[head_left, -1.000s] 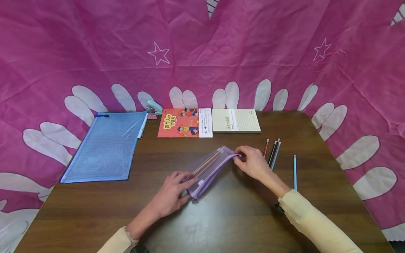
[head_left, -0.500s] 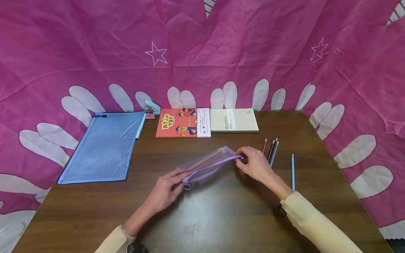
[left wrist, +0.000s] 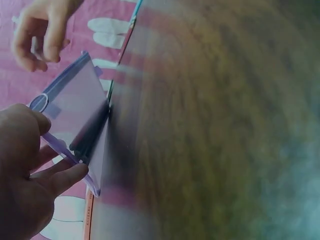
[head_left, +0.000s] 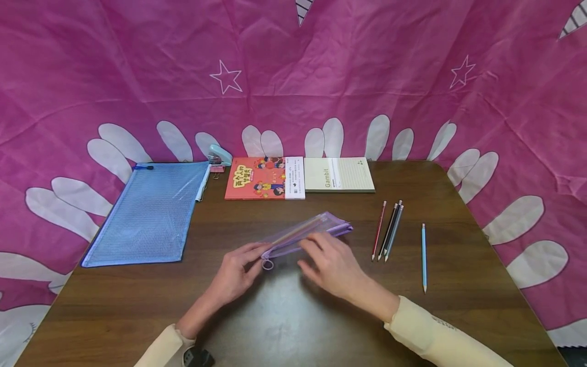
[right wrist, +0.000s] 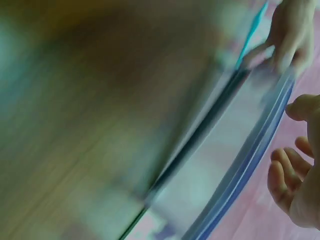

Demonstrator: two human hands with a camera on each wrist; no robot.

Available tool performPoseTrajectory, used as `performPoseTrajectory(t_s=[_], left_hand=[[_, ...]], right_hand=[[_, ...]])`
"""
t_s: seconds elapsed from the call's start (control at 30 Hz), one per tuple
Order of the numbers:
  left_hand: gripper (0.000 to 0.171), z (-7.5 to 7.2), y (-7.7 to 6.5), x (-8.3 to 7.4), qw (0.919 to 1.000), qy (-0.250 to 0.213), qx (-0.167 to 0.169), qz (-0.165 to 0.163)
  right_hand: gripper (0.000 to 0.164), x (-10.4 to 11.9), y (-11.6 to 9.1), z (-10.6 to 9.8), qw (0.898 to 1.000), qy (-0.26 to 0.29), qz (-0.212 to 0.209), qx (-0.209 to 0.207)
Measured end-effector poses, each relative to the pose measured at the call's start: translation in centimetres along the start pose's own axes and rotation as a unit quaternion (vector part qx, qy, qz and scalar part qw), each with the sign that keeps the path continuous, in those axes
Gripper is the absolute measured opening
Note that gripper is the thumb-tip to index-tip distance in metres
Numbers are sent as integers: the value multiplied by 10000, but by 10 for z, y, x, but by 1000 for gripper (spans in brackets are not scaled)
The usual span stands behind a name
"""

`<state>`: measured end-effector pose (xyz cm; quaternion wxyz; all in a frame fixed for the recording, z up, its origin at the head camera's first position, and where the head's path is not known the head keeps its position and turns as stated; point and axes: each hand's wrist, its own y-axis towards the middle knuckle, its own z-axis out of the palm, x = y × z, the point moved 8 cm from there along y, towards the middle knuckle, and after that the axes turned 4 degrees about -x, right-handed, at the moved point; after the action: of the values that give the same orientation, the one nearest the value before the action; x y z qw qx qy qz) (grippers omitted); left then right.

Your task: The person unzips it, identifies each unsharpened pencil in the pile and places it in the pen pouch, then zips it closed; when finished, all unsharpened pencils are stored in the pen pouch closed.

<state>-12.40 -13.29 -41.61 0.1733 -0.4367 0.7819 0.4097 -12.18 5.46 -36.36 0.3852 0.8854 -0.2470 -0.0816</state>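
A see-through purple zip pouch (head_left: 327,222) is held tilted above the middle of the table, with pencils (head_left: 299,232) inside along its back edge. My left hand (head_left: 236,272) pinches its left end, thumb and fingers on either side, beside the zipper's ring pull (head_left: 267,264). In the left wrist view, those fingers grip the pouch (left wrist: 75,110) at one end. My right hand (head_left: 335,265) is in front of the pouch's zipper edge. Its fingers are loosely bent with a gap to the thumb, holding nothing, as the right wrist view of the hand (right wrist: 300,170) shows.
Right of the pouch lie a red pencil (head_left: 378,231), several dark and blue pencils (head_left: 392,232) and a separate blue pencil (head_left: 424,258). A blue mesh folder (head_left: 151,214) lies left. Behind are a stapler (head_left: 221,154), a red book (head_left: 257,178) and a notebook (head_left: 353,175).
My right hand has let go of the pouch's right end and moved left along the zipper edge. My left hand has shifted slightly; the pouch's near side has lifted and the ring pull now shows.
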Motion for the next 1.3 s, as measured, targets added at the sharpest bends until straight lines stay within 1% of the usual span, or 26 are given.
performPoseTrajectory(t_s=[0.07,0.17,0.3,0.43,0.63,0.73,0.83,0.97,1.1,1.2,1.3], left_hand=[[39,-1,0,1,10000,-14,-41,-2],[38,-2,0,1,9999,-16,-110,75],[36,-1,1,1,9997,-22,-143,177],[36,-1,1,1,9999,-5,-94,130],[35,-2,1,2,9999,24,-98,130],[35,-2,1,3,10000,-3,-36,26],[35,-2,1,3,10000,-67,-9,-54],[34,-2,1,3,9998,-170,-34,-48],[34,-2,1,3,9997,-213,-96,36],[34,-2,1,3,9997,-192,-124,90],[34,-2,1,3,9997,-155,-161,98]], right_hand=[[45,19,5,10,9997,135,-179,56],[44,37,11,24,9994,247,-79,213],[46,46,13,37,9994,240,156,176],[43,51,13,44,9996,182,216,40],[38,54,15,48,9998,-49,160,53],[36,57,17,48,9998,-188,37,-7],[33,62,20,47,9990,-385,-142,-197],[27,68,24,46,9970,-530,-363,-427],[26,73,27,44,9963,-469,-431,-582],[28,72,30,42,9965,-372,-338,-663],[22,70,32,41,9976,-134,-190,-650]])
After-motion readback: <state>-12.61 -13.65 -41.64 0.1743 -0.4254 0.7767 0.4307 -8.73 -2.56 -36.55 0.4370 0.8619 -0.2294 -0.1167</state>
